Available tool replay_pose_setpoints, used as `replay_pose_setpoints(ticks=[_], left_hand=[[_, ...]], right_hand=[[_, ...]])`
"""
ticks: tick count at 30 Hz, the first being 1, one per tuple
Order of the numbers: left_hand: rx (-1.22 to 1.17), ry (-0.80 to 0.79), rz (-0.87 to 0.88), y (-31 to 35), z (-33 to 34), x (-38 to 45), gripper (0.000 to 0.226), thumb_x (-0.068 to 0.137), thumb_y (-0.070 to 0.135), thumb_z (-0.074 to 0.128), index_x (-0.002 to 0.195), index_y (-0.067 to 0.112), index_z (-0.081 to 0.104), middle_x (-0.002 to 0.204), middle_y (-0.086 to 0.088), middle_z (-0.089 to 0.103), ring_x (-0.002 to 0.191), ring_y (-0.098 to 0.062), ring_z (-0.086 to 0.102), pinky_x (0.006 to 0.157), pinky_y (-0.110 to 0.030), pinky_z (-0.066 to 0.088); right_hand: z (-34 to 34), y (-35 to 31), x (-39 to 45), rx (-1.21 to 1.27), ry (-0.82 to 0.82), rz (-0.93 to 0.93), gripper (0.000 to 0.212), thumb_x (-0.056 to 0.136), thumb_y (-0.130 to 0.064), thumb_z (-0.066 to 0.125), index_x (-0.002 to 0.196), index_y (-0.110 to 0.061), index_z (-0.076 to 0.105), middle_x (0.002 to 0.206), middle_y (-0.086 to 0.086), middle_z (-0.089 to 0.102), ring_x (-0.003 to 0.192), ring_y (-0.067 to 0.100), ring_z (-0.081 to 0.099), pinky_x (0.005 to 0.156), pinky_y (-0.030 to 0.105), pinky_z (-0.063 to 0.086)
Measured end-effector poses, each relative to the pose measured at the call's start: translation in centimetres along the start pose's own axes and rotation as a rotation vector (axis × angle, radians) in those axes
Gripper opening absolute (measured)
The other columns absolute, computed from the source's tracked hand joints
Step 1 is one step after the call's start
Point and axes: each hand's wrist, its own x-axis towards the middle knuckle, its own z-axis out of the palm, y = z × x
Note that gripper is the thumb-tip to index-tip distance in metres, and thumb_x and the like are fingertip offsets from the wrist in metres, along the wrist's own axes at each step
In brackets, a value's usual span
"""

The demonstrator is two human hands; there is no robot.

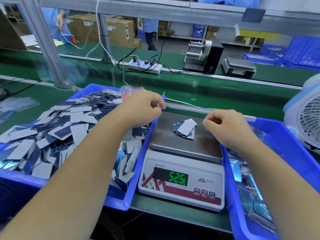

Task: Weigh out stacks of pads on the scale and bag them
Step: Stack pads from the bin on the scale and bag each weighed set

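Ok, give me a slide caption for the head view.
Both hands hover over pads on a scale.

Right bin cut off by frame edge

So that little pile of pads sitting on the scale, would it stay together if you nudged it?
Probably not. The pile of pads is loosely fanned, corners sticking out at different angles, so it would likely slide apart on the smooth metal scale pan. Each pad looks thin, flat and fairly stiff, probably very light.
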Motion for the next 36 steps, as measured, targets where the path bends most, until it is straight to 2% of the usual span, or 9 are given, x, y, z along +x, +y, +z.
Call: replay_pose_setpoints(ticks=[3, 6, 8, 15, 18, 22, 25, 29, 36], left_hand=[[0.21, -0.128, -0.124, -0.6, -2.2, -0.3, 0.006, 0.084, 0.035, 0.063, 0.089, 0.038, 0.063, 0.088, 0.016, 0.063, 0.074, -0.002, 0.059, 0.061, -0.024, 0.044], [0.458, -0.403, -0.289, -1.8, -3.9, -1.0, 0.039, 0.069, 0.057, 0.08, 0.099, 0.042, 0.06, 0.1, 0.018, 0.059, 0.092, -0.012, 0.061, 0.084, -0.034, 0.05], [0.477, -0.476, -0.322, -2.1, -4.4, -1.4, 0.044, 0.063, 0.05, 0.088, 0.097, 0.038, 0.064, 0.104, 0.009, 0.066, 0.087, -0.018, 0.065, 0.083, -0.035, 0.053], [0.462, -0.495, -0.268, -2.3, -4.1, -1.6, 0.017, 0.073, 0.022, 0.082, 0.082, 0.032, 0.072, 0.077, 0.011, 0.073, 0.072, -0.008, 0.065, 0.062, -0.025, 0.047], [0.411, -0.486, -0.269, -2.4, -4.3, -1.5, 0.017, 0.071, 0.01, 0.078, 0.077, 0.025, 0.074, 0.066, 0.01, 0.073, 0.069, -0.009, 0.066, 0.064, -0.026, 0.05], [0.366, -0.375, -0.267, -2.6, -4.7, -1.6, 0.021, 0.064, 0.013, 0.082, 0.076, 0.028, 0.075, 0.076, 0.007, 0.073, 0.079, -0.022, 0.07, 0.067, -0.034, 0.057], [0.314, -0.323, -0.237, -2.7, -5.5, -1.8, 0.023, 0.065, 0.028, 0.088, 0.082, 0.033, 0.074, 0.084, 0.012, 0.071, 0.076, -0.014, 0.067, 0.06, -0.028, 0.051], [0.298, -0.485, -0.253, -2.1, -4.6, -1.8, 0.03, 0.066, 0.032, 0.092, 0.089, 0.03, 0.073, 0.097, 0.008, 0.072, 0.058, -0.002, 0.069, 0.045, -0.017, 0.047], [0.553, -0.612, -0.225, -1.3, -1.3, -0.8, 0.03, 0.068, 0.028, 0.088, 0.093, 0.018, 0.074, 0.095, -0.001, 0.074, 0.082, -0.02, 0.07, 0.068, -0.033, 0.058]], right_hand=[[-0.1, 0.0, 0.0, 0.009, -0.003, -0.002, 0.022, 0.088, -0.025, 0.059, 0.067, -0.029, 0.066, 0.066, -0.027, 0.063, 0.065, -0.007, 0.055, 0.046, 0.01, 0.038], [0.1, -0.1, 0.0, 0.015, -0.013, -0.008, 0.022, 0.088, -0.023, 0.061, 0.068, -0.028, 0.067, 0.066, -0.027, 0.063, 0.065, -0.008, 0.055, 0.054, 0.006, 0.039], [0.1, -0.2, -0.1, 0.016, -0.015, -0.008, 0.021, 0.088, -0.022, 0.062, 0.068, -0.027, 0.067, 0.064, -0.026, 0.063, 0.064, -0.007, 0.054, 0.053, 0.007, 0.039], [0.0, -0.2, -0.3, 0.016, -0.011, 0.029, 0.021, 0.088, -0.023, 0.062, 0.068, -0.028, 0.067, 0.066, -0.026, 0.063, 0.063, -0.007, 0.054, 0.053, 0.021, 0.034], [0.0, -0.4, -0.3, 0.016, -0.009, 0.036, 0.022, 0.088, -0.024, 0.063, 0.067, -0.028, 0.067, 0.066, -0.027, 0.063, 0.062, -0.008, 0.054, 0.053, 0.021, 0.034], [0.0, -0.4, -0.4, 0.01, -0.006, 0.026, 0.023, 0.089, -0.023, 0.063, 0.066, -0.029, 0.067, 0.065, -0.028, 0.063, 0.062, -0.009, 0.054, 0.052, 0.021, 0.033], [-0.1, -0.5, -0.4, 0.016, -0.006, 0.019, 0.024, 0.088, -0.023, 0.063, 0.066, -0.03, 0.067, 0.065, -0.027, 0.064, 0.062, -0.009, 0.054, 0.053, 0.022, 0.034], [-0.1, -0.6, -0.4, 0.01, -0.018, 0.013, 0.024, 0.089, -0.023, 0.063, 0.066, -0.029, 0.067, 0.066, -0.028, 0.063, 0.065, -0.009, 0.055, 0.054, 0.022, 0.035], [-0.2, -0.5, -0.6, 0.009, -0.023, 0.026, 0.024, 0.089, -0.022, 0.063, 0.066, -0.029, 0.067, 0.063, -0.027, 0.063, 0.062, -0.009, 0.054, 0.053, 0.022, 0.034]])
